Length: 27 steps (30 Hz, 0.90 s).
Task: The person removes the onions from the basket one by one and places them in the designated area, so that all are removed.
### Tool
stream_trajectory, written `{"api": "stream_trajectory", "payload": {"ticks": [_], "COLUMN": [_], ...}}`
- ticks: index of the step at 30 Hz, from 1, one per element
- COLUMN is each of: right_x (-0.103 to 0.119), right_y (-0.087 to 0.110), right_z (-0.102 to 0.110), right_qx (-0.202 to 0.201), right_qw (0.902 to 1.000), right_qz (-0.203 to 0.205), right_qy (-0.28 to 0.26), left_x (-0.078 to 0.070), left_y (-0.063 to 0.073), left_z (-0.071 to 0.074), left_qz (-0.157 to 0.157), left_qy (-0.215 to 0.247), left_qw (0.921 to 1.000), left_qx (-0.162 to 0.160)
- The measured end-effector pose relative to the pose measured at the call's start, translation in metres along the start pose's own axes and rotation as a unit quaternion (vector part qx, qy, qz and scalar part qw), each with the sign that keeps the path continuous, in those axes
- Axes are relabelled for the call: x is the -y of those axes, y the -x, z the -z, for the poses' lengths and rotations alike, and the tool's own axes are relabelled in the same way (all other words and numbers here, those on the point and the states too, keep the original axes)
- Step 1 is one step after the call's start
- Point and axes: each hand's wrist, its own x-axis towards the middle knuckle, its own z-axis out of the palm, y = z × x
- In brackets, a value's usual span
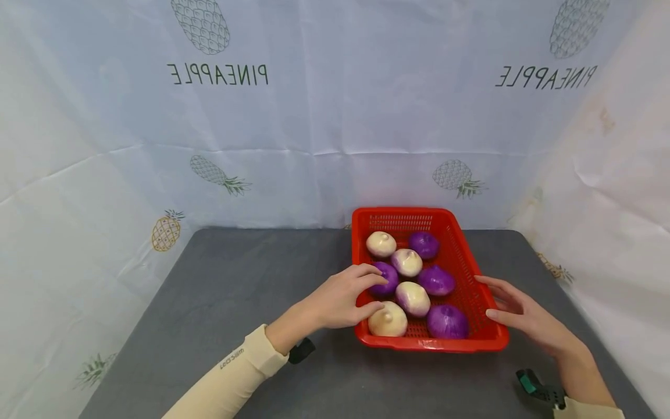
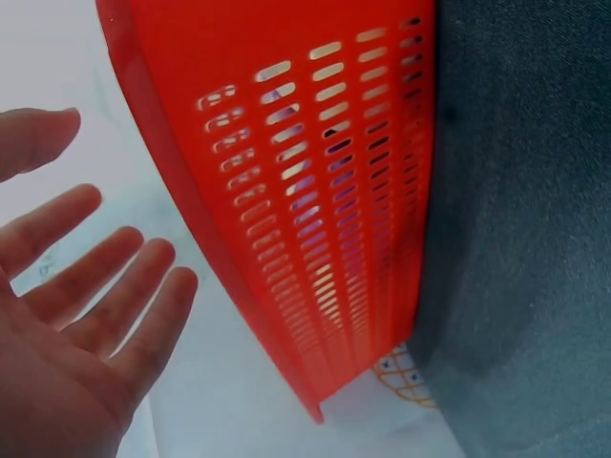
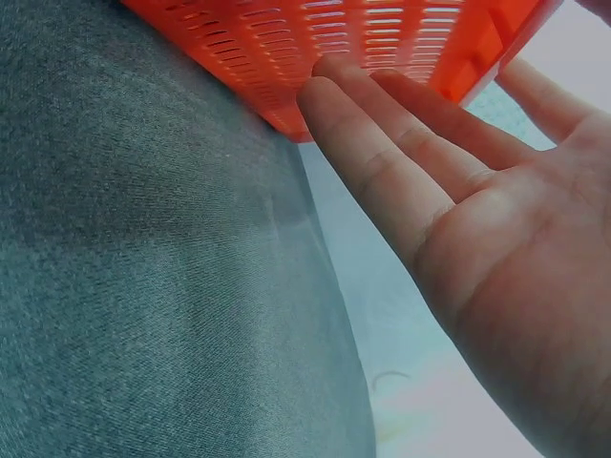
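A red plastic basket (image 1: 426, 343) with slotted walls stands on the dark grey table. Several onion-like bulbs lie in it, some deep purple (image 1: 447, 322), others cream-white tinged with purple (image 1: 387, 319). Above the basket's left rim is my left hand (image 1: 342, 298), fingers spread and lightly bent, holding nothing. In the left wrist view that hand (image 2: 91, 315) appears apart from the basket's outer wall (image 2: 315, 191). My right hand (image 1: 523, 314) is at the basket's right rim. The right wrist view shows its long fingers (image 3: 382, 162) nearly straight along the outer wall; whether they touch it I cannot tell.
White cloth (image 1: 324, 110) printed with pineapples hangs behind the grey table (image 1: 251, 279) and at both sides. The basket stands close to the table's back edge. Dark straps with small devices (image 1: 541, 390) are on both wrists.
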Motion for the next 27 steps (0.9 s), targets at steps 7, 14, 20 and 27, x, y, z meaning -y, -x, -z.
{"api": "stream_trajectory", "payload": {"ticks": [7,14,20,27], "right_x": [0.001,0.002,0.001,0.002], "right_y": [-0.001,-0.001,-0.001,-0.002], "right_z": [-0.003,-0.004,-0.004,-0.005], "right_qx": [0.001,-0.011,-0.007,-0.011], "right_qw": [1.0000,0.9998,0.9999,0.9999], "right_qz": [-0.001,-0.003,-0.002,-0.007], "right_qy": [0.004,0.015,0.010,0.002], "left_x": [-0.002,-0.004,-0.007,-0.009], "left_y": [-0.008,-0.020,-0.029,-0.036], "left_z": [-0.004,-0.014,-0.021,-0.030], "left_qz": [-0.006,-0.026,-0.035,-0.031], "left_qy": [-0.020,-0.050,-0.114,-0.159], "left_qw": [0.9993,0.9966,0.9861,0.9734], "left_qx": [0.030,0.061,0.116,0.162]}}
